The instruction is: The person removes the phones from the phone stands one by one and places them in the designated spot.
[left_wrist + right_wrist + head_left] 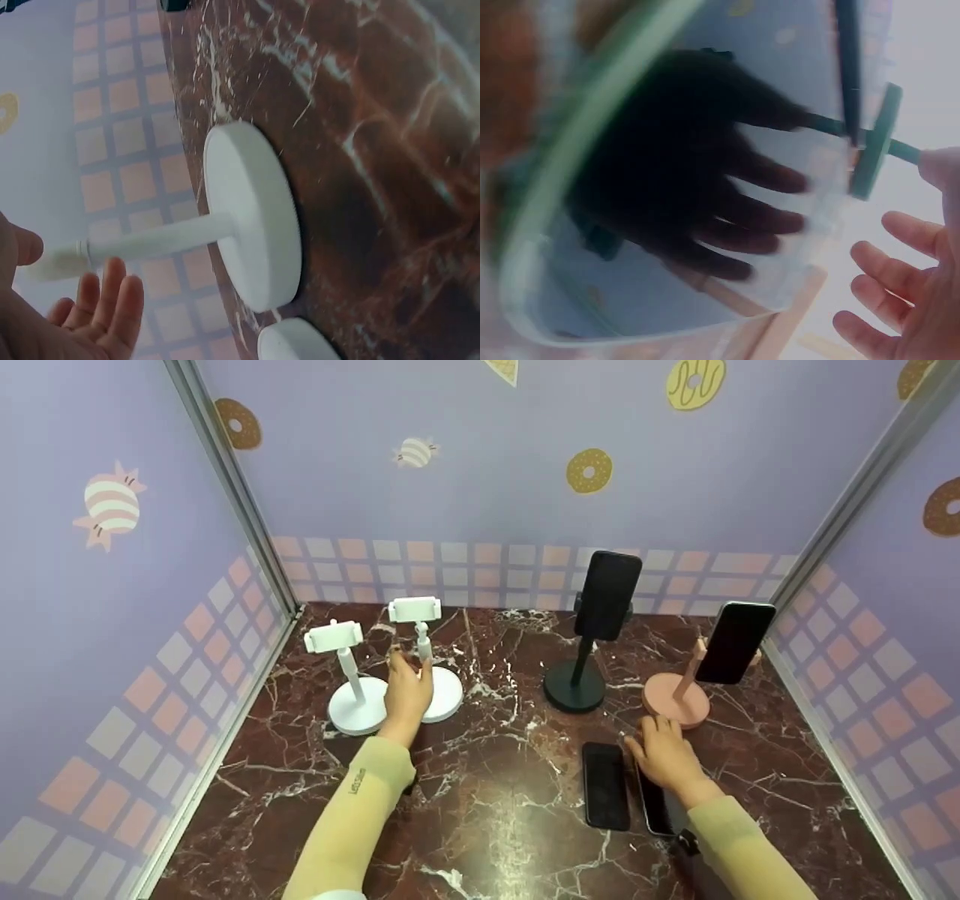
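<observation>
My left hand [407,694] reaches beside the pole of a white phone stand [446,695]. In the left wrist view, the thumb and spread fingers of that hand [82,322] lie on either side of the pole [161,238], loosely curved. A second white phone stand [358,706] stands just left of it. Over the upper end of a dark phone [655,810] lying flat hovers my right hand [667,754]. Its fingers [885,281] are spread apart in the right wrist view, where a phone screen [652,172] mirrors them. Another black phone [606,786] lies alongside.
A black stand [574,690] holds a black phone [609,594] upright at the back. To its right, a pink stand [677,701] carries a phone with a pale edge [735,643]. Patterned walls [487,502] enclose the marble-patterned tabletop [495,780].
</observation>
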Demonstrator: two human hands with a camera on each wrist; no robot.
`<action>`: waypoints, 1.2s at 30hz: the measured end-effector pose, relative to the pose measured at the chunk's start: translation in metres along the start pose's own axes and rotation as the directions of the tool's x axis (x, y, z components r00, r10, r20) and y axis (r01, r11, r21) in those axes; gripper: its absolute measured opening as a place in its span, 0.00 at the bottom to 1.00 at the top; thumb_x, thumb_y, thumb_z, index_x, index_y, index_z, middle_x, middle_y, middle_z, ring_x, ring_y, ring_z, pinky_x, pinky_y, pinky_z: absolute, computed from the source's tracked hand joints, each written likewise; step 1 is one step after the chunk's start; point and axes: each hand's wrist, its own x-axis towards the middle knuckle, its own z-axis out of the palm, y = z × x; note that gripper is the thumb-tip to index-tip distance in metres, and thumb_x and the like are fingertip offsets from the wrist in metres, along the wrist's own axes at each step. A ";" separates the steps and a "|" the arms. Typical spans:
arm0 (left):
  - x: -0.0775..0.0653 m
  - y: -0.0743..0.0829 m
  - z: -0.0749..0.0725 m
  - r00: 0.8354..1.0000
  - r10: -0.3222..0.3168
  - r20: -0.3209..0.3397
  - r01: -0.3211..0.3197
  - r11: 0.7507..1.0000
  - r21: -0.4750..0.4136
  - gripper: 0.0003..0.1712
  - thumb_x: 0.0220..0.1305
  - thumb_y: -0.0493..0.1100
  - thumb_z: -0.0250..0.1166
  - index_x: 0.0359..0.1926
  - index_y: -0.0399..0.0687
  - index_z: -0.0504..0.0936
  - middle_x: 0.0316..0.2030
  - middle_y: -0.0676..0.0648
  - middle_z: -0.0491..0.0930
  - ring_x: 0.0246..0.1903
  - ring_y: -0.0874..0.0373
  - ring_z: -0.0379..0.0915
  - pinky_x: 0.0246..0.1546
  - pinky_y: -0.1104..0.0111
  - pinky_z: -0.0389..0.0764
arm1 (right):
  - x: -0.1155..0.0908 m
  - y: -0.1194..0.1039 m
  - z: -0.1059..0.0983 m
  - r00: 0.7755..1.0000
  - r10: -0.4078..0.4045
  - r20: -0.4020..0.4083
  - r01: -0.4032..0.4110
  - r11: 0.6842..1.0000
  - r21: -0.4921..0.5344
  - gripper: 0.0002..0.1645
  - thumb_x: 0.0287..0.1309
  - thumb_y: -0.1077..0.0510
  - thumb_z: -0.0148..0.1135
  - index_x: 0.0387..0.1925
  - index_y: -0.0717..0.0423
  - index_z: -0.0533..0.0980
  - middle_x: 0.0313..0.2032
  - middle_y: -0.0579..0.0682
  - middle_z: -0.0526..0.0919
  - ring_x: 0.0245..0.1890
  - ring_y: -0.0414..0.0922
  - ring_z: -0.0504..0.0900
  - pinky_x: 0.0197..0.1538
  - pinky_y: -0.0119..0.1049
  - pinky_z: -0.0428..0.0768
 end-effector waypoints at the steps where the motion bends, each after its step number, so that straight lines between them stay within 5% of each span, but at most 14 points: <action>1: -0.003 0.001 0.003 1.000 -0.017 0.000 0.017 1.000 0.000 0.22 0.75 0.50 0.60 0.56 0.39 0.67 0.42 0.34 0.80 0.43 0.34 0.81 0.44 0.42 0.80 | 0.003 -0.002 -0.002 1.000 -0.007 -0.029 0.008 1.000 0.011 0.19 0.71 0.53 0.62 0.47 0.66 0.73 0.43 0.67 0.76 0.48 0.66 0.73 0.44 0.65 0.78; 5: -0.012 0.013 0.018 0.999 -0.033 0.031 0.036 0.995 -0.095 0.19 0.75 0.50 0.60 0.53 0.41 0.69 0.41 0.34 0.83 0.43 0.36 0.83 0.45 0.44 0.81 | 0.021 -0.015 -0.016 0.992 -0.005 -0.130 0.023 0.991 0.133 0.19 0.72 0.56 0.61 0.51 0.70 0.73 0.45 0.70 0.79 0.47 0.67 0.78 0.52 0.62 0.78; 9: -0.016 0.041 0.039 0.992 0.058 0.116 -0.020 0.953 -0.301 0.18 0.75 0.46 0.60 0.55 0.36 0.72 0.47 0.32 0.85 0.46 0.38 0.85 0.50 0.48 0.84 | 0.045 -0.030 -0.035 0.972 0.052 -0.230 0.023 0.950 0.311 0.19 0.72 0.60 0.59 0.55 0.71 0.71 0.46 0.70 0.80 0.45 0.64 0.81 0.51 0.60 0.79; 13: -0.015 0.077 0.058 0.968 0.174 0.181 -0.092 0.916 -0.390 0.24 0.76 0.46 0.59 0.62 0.32 0.75 0.54 0.31 0.82 0.53 0.38 0.83 0.59 0.51 0.82 | 0.069 -0.045 -0.056 0.947 0.118 -0.300 0.032 0.891 0.452 0.23 0.73 0.61 0.57 0.63 0.72 0.68 0.52 0.70 0.78 0.50 0.63 0.80 0.56 0.58 0.78; 19: -0.014 0.130 0.078 0.919 0.295 0.262 -0.162 0.888 -0.431 0.29 0.76 0.47 0.60 0.69 0.34 0.72 0.62 0.33 0.77 0.61 0.42 0.79 0.66 0.56 0.78 | 0.095 -0.058 -0.077 0.945 0.193 -0.266 0.003 0.805 0.594 0.30 0.77 0.57 0.53 0.72 0.66 0.63 0.62 0.68 0.75 0.63 0.62 0.76 0.67 0.56 0.75; 25: -0.012 0.171 0.088 0.874 0.354 0.332 -0.124 0.825 -0.552 0.31 0.77 0.46 0.58 0.74 0.35 0.67 0.68 0.35 0.74 0.67 0.42 0.75 0.67 0.61 0.77 | 0.113 -0.072 -0.085 0.944 0.238 -0.229 -0.025 0.743 0.669 0.33 0.78 0.53 0.50 0.77 0.61 0.58 0.69 0.67 0.70 0.70 0.61 0.71 0.72 0.55 0.70; 31: -0.011 0.192 0.089 0.836 0.397 0.379 -0.124 0.809 -0.574 0.32 0.78 0.43 0.57 0.77 0.37 0.62 0.71 0.34 0.71 0.69 0.42 0.72 0.69 0.64 0.75 | 0.124 -0.083 -0.089 0.948 0.201 -0.248 0.031 0.714 0.699 0.34 0.79 0.54 0.48 0.78 0.60 0.55 0.71 0.67 0.68 0.69 0.61 0.71 0.69 0.56 0.72; 36: -0.010 0.198 0.091 0.830 0.392 0.397 -0.113 0.815 -0.568 0.31 0.77 0.41 0.59 0.76 0.39 0.65 0.68 0.34 0.74 0.66 0.43 0.76 0.66 0.65 0.77 | 0.128 -0.087 -0.089 0.945 0.197 -0.260 0.050 0.700 0.712 0.32 0.79 0.57 0.50 0.77 0.63 0.57 0.67 0.68 0.72 0.63 0.62 0.76 0.65 0.54 0.76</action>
